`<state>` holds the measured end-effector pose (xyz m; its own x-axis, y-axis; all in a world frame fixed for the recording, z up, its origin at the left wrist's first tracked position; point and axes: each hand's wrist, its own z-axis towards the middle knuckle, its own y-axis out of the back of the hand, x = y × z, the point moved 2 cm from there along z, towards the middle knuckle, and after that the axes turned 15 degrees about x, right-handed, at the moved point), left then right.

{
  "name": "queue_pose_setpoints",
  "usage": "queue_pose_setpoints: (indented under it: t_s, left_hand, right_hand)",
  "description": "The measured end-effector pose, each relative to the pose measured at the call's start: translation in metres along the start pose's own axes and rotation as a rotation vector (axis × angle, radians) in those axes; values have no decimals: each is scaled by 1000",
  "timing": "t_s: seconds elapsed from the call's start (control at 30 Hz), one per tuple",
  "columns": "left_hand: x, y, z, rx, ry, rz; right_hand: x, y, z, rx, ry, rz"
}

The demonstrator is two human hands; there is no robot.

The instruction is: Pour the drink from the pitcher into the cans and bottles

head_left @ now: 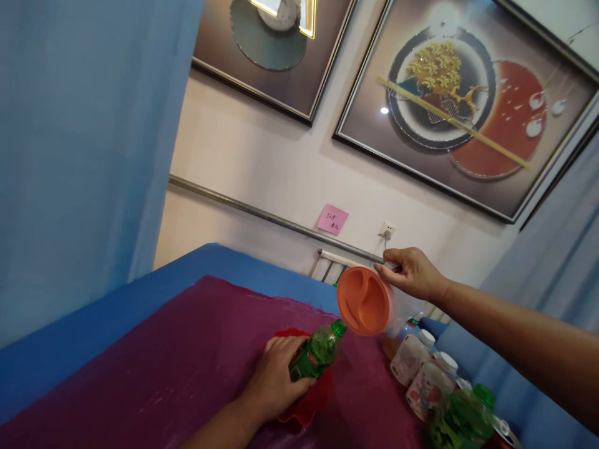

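Observation:
My left hand (281,374) is wrapped around a small green plastic bottle (316,354) with a green cap. The bottle leans to the right over a red scalloped-edged dish (306,408), partly hidden by my hand; whether the bottle touches the dish I cannot tell. My right hand (412,271) is closed on the handle of a see-through pitcher with an orange lid (364,301). Tipped toward the camera, the lid shows its top, just above and right of the bottle cap. Most of the pitcher's clear body lies behind the lid.
White-capped jars (430,383) and a larger green bottle (463,418) stand along the right edge of the dark red sheet (187,355). Blue curtains (84,156) hang at both sides. Behind are a wall rail (271,217), a pink note (332,219) and framed pictures (444,93).

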<state>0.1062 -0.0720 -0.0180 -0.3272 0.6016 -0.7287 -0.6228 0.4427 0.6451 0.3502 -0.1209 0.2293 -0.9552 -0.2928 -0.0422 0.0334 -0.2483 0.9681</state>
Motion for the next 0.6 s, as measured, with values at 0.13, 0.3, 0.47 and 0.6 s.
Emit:
queue_pose_setpoints:
  t_s: [0.13, 0.3, 0.47, 0.6]
  left_hand:
    - [-1, 0, -1, 3, -1, -5]
    - [0, 0, -2, 0, -4, -4]
    - [2, -1, -1, -5, 2, -3]
    - [1, -1, 0, -2, 2, -1]
  right_hand:
    - [1, 0, 0, 1, -1, -4]
    - [0, 0, 0, 0, 3, 2]
    - [1, 1, -1, -6, 2, -18]
    - [1, 2, -2, 0, -5, -14]
